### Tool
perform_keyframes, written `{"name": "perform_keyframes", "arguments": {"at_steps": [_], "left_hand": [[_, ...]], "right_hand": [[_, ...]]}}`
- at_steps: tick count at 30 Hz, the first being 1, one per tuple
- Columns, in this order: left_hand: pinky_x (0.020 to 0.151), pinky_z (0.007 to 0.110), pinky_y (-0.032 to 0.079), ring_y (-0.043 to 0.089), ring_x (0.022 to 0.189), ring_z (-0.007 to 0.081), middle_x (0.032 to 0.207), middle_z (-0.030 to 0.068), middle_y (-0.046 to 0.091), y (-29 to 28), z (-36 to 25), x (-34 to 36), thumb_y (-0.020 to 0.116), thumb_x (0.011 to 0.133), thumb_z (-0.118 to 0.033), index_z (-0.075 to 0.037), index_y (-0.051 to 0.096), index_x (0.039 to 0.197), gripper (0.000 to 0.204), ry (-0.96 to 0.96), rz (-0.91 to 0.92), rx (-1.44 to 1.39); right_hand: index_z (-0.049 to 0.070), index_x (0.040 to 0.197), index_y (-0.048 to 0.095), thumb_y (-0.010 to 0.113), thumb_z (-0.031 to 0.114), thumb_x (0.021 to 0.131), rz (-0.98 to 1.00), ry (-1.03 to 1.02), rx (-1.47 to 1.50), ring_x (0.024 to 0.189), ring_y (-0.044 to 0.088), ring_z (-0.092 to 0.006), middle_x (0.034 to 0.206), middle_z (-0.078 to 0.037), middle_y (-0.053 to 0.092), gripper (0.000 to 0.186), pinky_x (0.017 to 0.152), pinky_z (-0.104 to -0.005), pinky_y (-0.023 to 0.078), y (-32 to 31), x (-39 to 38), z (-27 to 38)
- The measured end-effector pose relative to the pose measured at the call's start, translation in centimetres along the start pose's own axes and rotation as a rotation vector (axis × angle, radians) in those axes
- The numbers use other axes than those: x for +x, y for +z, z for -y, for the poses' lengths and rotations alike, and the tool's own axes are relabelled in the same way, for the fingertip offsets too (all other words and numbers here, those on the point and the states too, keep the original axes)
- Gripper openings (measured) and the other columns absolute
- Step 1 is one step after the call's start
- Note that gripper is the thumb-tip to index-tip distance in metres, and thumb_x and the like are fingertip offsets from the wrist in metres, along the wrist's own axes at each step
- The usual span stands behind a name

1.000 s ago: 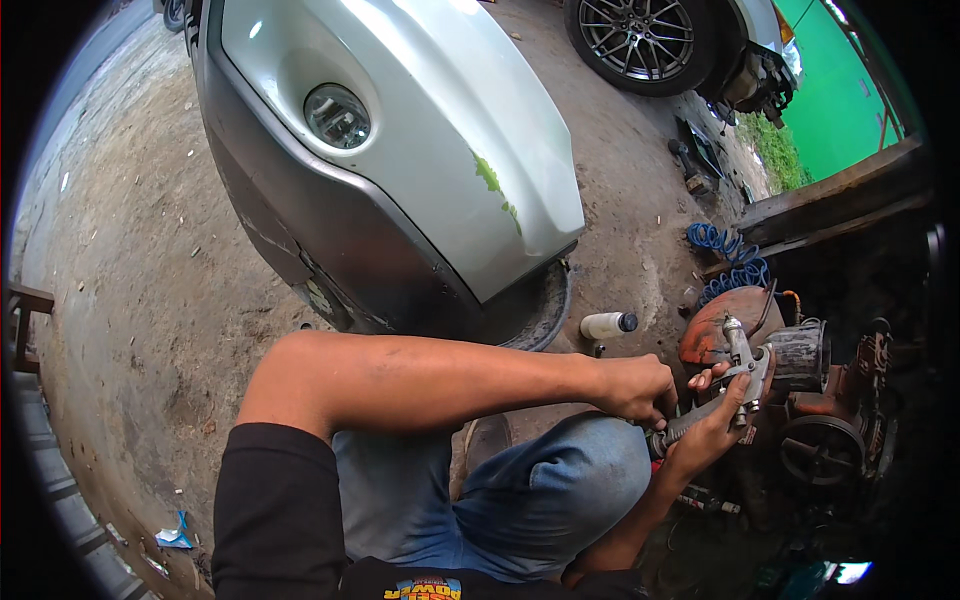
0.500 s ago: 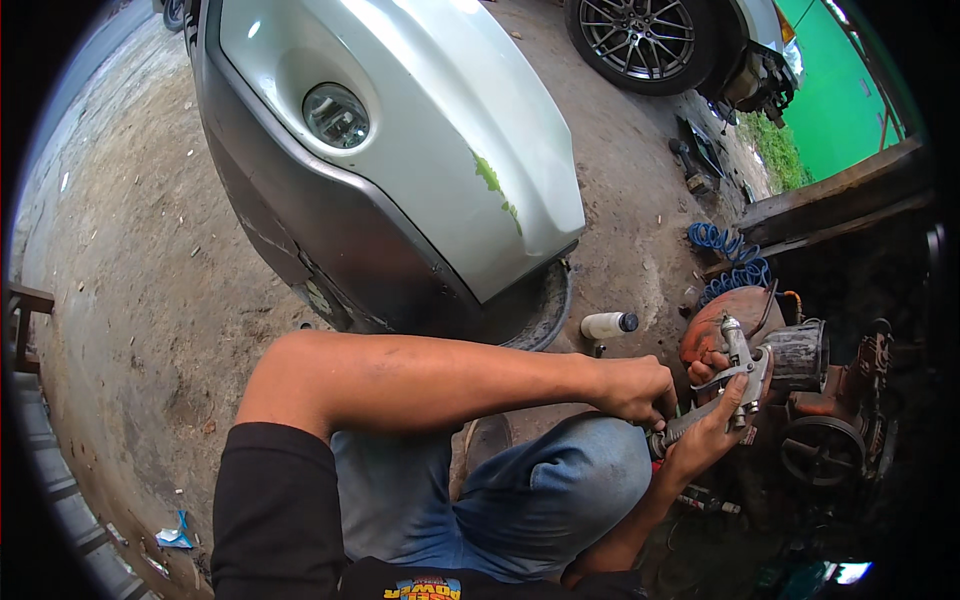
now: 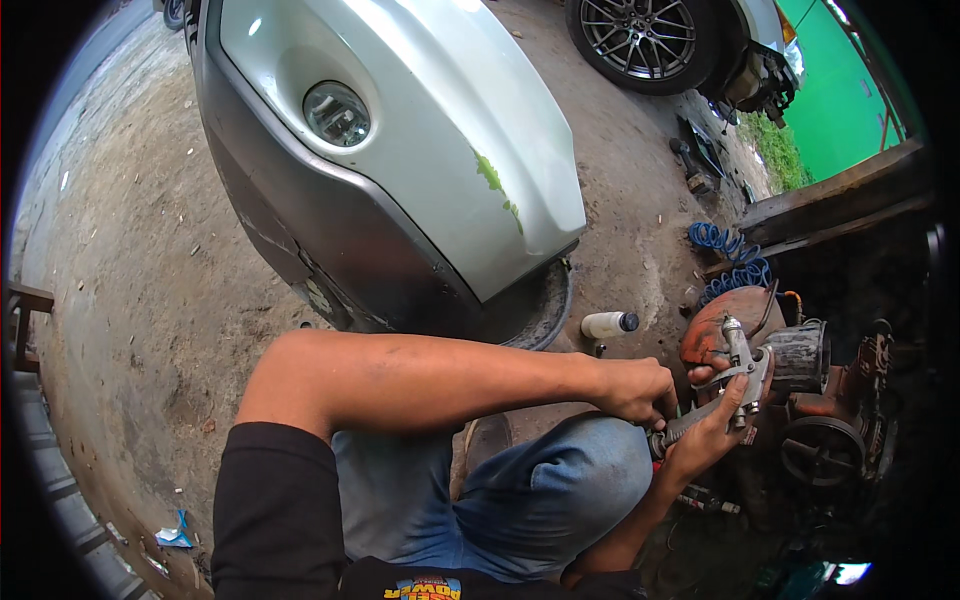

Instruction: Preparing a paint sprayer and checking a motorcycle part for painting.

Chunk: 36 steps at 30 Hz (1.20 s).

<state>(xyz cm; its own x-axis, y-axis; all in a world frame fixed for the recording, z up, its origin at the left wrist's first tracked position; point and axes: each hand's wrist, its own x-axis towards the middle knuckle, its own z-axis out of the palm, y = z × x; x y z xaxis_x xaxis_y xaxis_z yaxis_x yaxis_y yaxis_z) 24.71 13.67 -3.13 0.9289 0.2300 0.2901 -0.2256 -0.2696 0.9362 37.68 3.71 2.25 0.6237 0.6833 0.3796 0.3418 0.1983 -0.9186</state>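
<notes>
My right hand (image 3: 712,430) is wrapped round a silver spray gun (image 3: 745,370), its fingers curled over the trigger. My left hand (image 3: 645,390) is closed at the lower end of the gun's handle, around what looks like the hose fitting (image 3: 658,444), partly hidden by the fingers. Below both, my bent knee in jeans (image 3: 560,480) sits close by. A white bottle with a dark cap (image 3: 605,325) stands on the ground just beyond my left hand. An orange air compressor (image 3: 715,325) is directly behind the gun.
A pale bumper with a green patch (image 3: 420,150) rests on a dark round tub (image 3: 545,305) ahead. A coiled blue hose (image 3: 730,250) lies by a wooden beam (image 3: 830,190). A car wheel (image 3: 635,40), green wall (image 3: 840,80) and wooden frame (image 3: 25,310) surround the dirt floor (image 3: 130,250).
Compared with one second ago, the fingers of my right hand have curled further up onto the trigger. My left hand and everything else look almost unmoved.
</notes>
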Motion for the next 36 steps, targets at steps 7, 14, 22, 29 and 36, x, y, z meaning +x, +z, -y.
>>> {"name": "perform_keyframes", "arguments": {"at_steps": [7, 14, 22, 29, 36], "left_hand": [[0.093, 0.047, 0.058, 0.076, 0.109, 0.0401, 0.113, 0.0234, 0.08, 0.0, -0.1, 0.0, 0.075, 0.098, -0.017, 0.0, 0.078, 0.124, 0.031, 0.0, 0.034, 0.003], [0.092, 0.047, 0.057, 0.076, 0.107, 0.0401, 0.111, 0.0233, 0.08, 0.0, 0.3, 0.0, 0.074, 0.098, -0.017, 0.0, 0.078, 0.124, 0.031, 0.009, 0.038, 0.025], [0.089, 0.048, 0.056, 0.076, 0.105, 0.0391, 0.108, 0.0219, 0.08, 0.0, 0.3, -0.1, 0.073, 0.097, -0.016, -0.001, 0.078, 0.12, 0.028, 0.027, 0.044, 0.005], [0.089, 0.047, 0.056, 0.076, 0.105, 0.0394, 0.109, 0.0224, 0.08, -0.1, 0.2, 0.0, 0.073, 0.098, -0.015, -0.001, 0.078, 0.121, 0.027, 0.021, 0.05, 0.012], [0.093, 0.047, 0.057, 0.075, 0.11, 0.0401, 0.113, 0.0231, 0.08, -0.3, 0.0, -0.2, 0.073, 0.099, -0.017, -0.001, 0.078, 0.122, 0.028, 0.004, 0.054, 0.013]], "right_hand": [[0.004, 0.165, 0.041, 0.056, 0.024, 0.116, -0.028, -0.036, 0.009, 0.1, 0.073, -0.0271, 0.123, -0.021, 0.072, 0.055, 0.092, -0.0397, 0.061, 1.7, -0.6, 1.3], [0.004, 0.164, 0.042, 0.056, 0.023, 0.116, -0.046, 0.016, -0.039, 0.099, 0.072, -0.0259, 0.119, -0.02, 0.072, 0.054, 0.091, -0.0397, 0.061, 1.7, -0.7, 1.6], [0.0, 0.162, 0.045, 0.057, 0.022, 0.116, -0.009, -0.026, 0.026, 0.084, 0.06, -0.0171, 0.105, -0.012, 0.067, 0.052, 0.082, -0.035, 0.055, 1.1, -0.6, 0.3], [0.001, 0.162, 0.044, 0.056, 0.023, 0.116, -0.056, -0.006, 0.004, 0.088, 0.064, -0.0182, 0.11, -0.013, 0.069, 0.052, 0.085, -0.0347, 0.058, 1.8, -0.7, 0.9], [0.005, 0.164, 0.044, 0.056, 0.024, 0.116, -0.003, -0.017, -0.004, 0.087, 0.066, -0.0184, 0.114, -0.014, 0.069, 0.053, 0.083, -0.0354, 0.06, 1.3, -0.5, 0.6]]}}
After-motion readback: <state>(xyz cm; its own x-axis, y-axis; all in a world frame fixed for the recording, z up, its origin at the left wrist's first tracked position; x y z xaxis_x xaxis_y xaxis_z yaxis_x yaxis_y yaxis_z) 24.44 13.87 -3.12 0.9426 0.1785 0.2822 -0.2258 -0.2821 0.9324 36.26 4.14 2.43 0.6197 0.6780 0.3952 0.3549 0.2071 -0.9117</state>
